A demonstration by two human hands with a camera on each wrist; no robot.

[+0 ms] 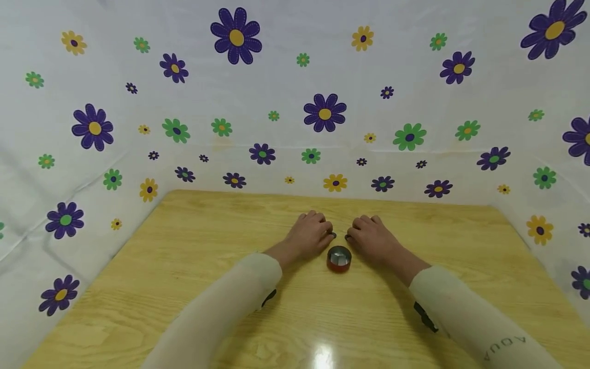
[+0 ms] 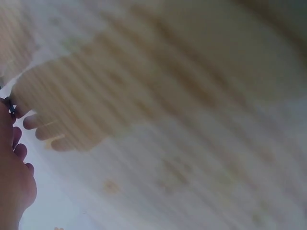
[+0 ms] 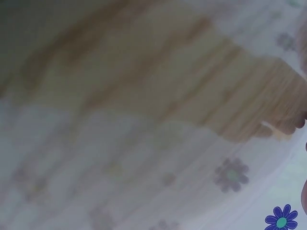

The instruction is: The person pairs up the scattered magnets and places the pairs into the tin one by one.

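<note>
In the head view both hands are close together over the middle of the table. My left hand (image 1: 310, 233) has its fingers curled, and a small dark object (image 1: 334, 235) shows at its thumb and fingertips. Facing it, my right hand (image 1: 372, 238) pinches another small dark object (image 1: 348, 237). A faint thin line seems to run between the two, too fine to make out. Just in front of the hands stands a small round tin (image 1: 339, 266), reddish outside and grey inside. In the left wrist view, my left hand (image 2: 17, 177) shows at the left edge.
A light wood-grain table (image 1: 207, 225) spreads under both hands. A white sheet with purple, green and yellow flowers (image 1: 324, 114) hangs behind it and along both sides. Both arms wear pale sleeves (image 1: 230, 292) with dark bands below them.
</note>
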